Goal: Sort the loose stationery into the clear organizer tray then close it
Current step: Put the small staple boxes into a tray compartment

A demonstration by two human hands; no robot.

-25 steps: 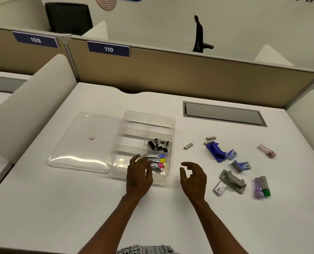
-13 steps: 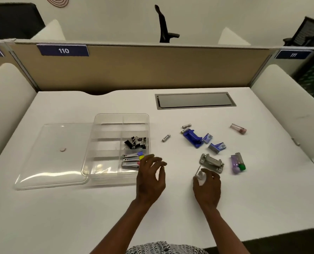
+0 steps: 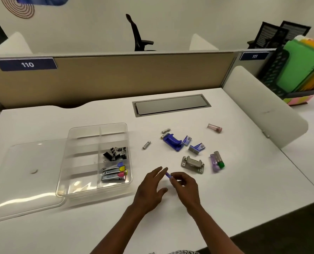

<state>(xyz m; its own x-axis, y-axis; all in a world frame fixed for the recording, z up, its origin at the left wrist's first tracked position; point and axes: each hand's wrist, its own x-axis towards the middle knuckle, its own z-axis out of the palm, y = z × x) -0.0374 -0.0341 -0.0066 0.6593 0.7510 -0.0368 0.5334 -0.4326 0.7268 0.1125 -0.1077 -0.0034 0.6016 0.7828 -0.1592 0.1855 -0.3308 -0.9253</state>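
White desk [image 3: 244,180] behind a tan partition [image 3: 116,79], clear tray [image 3: 75,162] left of loose stationery, right hand [image 3: 186,187] pinching a small blurred purple item [image 3: 168,174], left hand [image 3: 150,189] relaxed, fingers spread

just the one head cam, worn up top, looking forward and steeply down over the white bench [image 3: 244,180], close enough that both forearms enter from the bottom edge, wide-angle, partition [image 3: 116,79] and chairs across the top, no second view

Tray left, loose stationery right
On the surface [image 3: 244,189], the tray [image 3: 75,180] lies toward the left edge, its lid [image 3: 24,180] beside it; staplers [image 3: 172,142] lie right.
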